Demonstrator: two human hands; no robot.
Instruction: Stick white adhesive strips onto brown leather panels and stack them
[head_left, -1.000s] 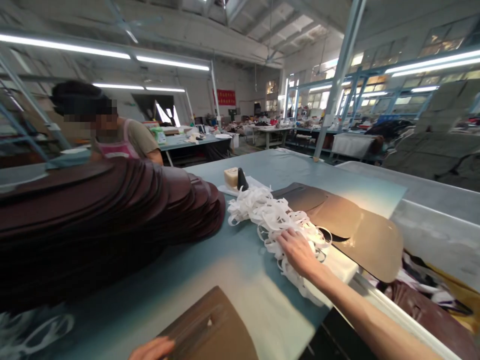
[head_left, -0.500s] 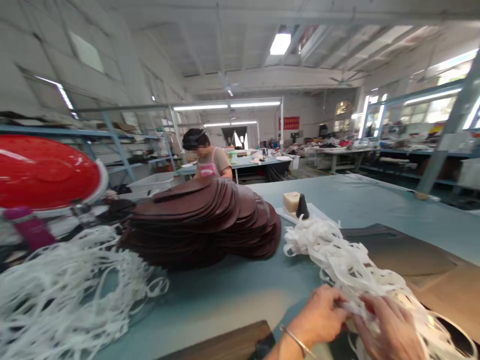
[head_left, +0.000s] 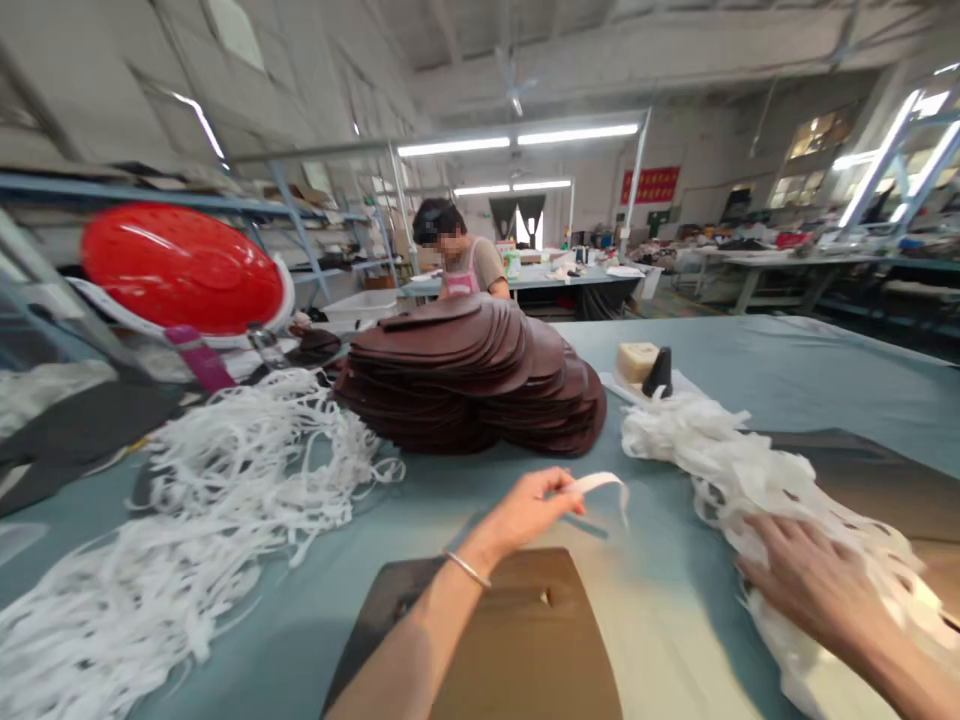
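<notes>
Pinched in my left hand (head_left: 536, 505) is a narrow white strip (head_left: 600, 482), its free end curling down to the right. That hand, with a bangle on the wrist, hovers over the far edge of a brown flat panel (head_left: 517, 640) on the table. My right hand (head_left: 814, 575) rests with fingers spread on a long heap of white strips (head_left: 750, 470). A stack of dark brown leather-like pieces (head_left: 480, 380) stands beyond my left hand. Another tangled pile of white strips (head_left: 247, 480) lies to the left.
A cream block (head_left: 637, 362) and a black cone (head_left: 658, 372) sit on a white sheet behind the right heap. More dark sheets (head_left: 847, 465) lie at the right. A red oval lamp-like object (head_left: 180, 268) stands at left. Across the table, a person (head_left: 465, 255) works.
My left hand has moved left, away from the right heap, carrying a white strip. My right hand has opened onto the heap. The view has turned left, showing more of the brown panel.
</notes>
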